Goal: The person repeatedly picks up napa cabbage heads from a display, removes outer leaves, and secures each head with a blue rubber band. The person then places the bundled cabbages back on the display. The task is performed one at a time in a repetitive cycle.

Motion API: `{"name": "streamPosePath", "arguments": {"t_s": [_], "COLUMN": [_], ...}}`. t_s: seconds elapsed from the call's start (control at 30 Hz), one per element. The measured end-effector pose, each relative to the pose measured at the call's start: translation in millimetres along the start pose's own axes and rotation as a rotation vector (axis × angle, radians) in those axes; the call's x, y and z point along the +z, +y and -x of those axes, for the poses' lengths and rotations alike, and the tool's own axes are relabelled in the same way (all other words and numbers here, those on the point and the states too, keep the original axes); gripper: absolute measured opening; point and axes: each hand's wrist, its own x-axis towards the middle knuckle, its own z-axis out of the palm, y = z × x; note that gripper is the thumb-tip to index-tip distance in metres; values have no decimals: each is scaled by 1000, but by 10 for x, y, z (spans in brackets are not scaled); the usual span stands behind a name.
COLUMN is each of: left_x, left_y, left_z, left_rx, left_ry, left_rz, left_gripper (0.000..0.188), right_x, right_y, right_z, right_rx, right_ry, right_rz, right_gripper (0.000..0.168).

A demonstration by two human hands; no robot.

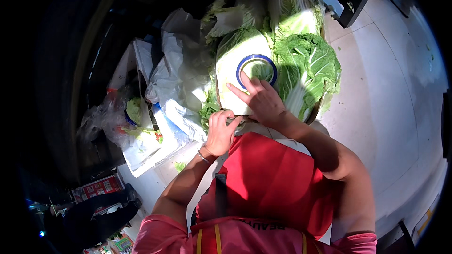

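A pale napa cabbage (pixel 229 63) lies in front of me among several others. On it rests a roll of tape with a blue rim (pixel 256 56). My right hand (pixel 265 104) reaches over the cabbage, its fingers spread and the index fingertip at the roll's lower left edge; whether it grips the roll is unclear. At the cabbage's near end is my left hand (pixel 220 130), fingers bent and thumb and fingertips close together; what they may pinch is too small to tell. A leafy green cabbage (pixel 307 67) is just right of the roll.
Crumpled clear plastic (pixel 169 77) lies left of the cabbages. Beyond it stands a white foam box (pixel 141 165) with leaf scraps and plastic bags. Pale floor tiles (pixel 381 113) extend to the right, with a dark frame (pixel 358 3) at the upper right. Printed packages lie at the lower left.
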Motion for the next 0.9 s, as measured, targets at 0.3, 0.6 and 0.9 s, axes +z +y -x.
{"name": "streamPosePath", "arguments": {"t_s": [0.3, 0.6, 0.9], "left_x": [176, -45, 8], "left_y": [29, -218, -1347], "left_z": [232, -33, -1415], "left_rx": [-3, -354, -328], "left_ry": [54, 271, 374], "left_rz": [-55, 476, 825], "left_gripper": [32, 22, 22], "right_x": [23, 2, -807], "right_y": [12, 7, 380], "right_z": [60, 84, 199], "right_rx": [10, 55, 404], "right_ry": [148, 120, 598], "right_rz": [-92, 13, -120], "right_gripper": [84, 88, 59]}}
